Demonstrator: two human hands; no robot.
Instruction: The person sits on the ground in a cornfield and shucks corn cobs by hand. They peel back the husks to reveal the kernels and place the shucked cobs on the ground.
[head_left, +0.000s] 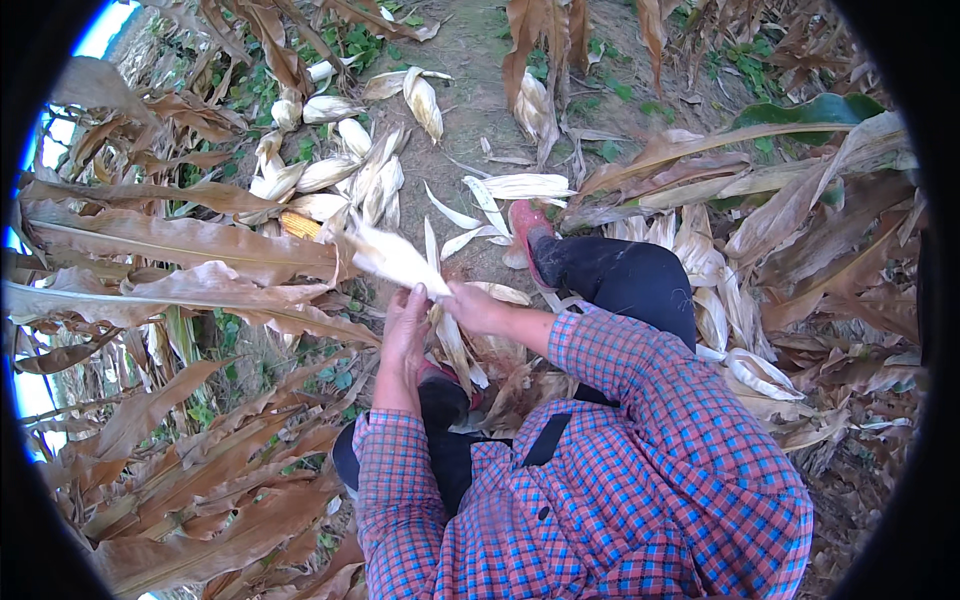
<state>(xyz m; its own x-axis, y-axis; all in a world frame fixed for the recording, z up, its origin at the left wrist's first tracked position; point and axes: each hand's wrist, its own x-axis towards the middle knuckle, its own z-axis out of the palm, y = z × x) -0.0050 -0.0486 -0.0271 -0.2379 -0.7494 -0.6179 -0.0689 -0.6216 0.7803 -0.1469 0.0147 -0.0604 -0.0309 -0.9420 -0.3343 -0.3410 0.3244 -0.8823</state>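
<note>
Both of my hands meet at the base of a pale, husk-covered ear of corn (396, 259), which points away to the upper left and is slightly blurred. My left hand (406, 322) has its thumb and fingers around the lower husk. From the other side, my right hand (474, 306) grips the narrow base end. Strips of dry husk (451, 341) hang below my hands. Beyond the ear's tip lies a pile of husked-over corn ears (330, 176), among them one with bare yellow kernels (300, 225).
Long dry corn leaves (187, 240) reach in from the left, close to my left hand. More stalks and leaves (750, 172) lean in at the right. Loose husks (517, 186) lie on the soil near my red shoe (529, 232). An opened husk (761, 373) lies behind my right knee.
</note>
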